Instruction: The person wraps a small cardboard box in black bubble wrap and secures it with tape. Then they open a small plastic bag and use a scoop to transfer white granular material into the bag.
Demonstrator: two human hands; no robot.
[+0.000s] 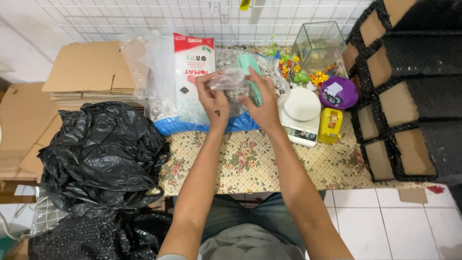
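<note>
Head view, what's on that surface?
— Floral cloth, white tiled floor beneath. A white round scale sits on it; just left of the scale, the left hand and right hand both clamp a small clear bag.
— Right of the scale?
— Yellow tape dispenser.

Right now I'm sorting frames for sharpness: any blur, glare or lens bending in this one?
Head view: light is even and soft, shadows faint; the small clear bag between the left hand and right hand is slightly smeared; glare shows on the black plastic bag; the wire grid bows near the edges.
</note>
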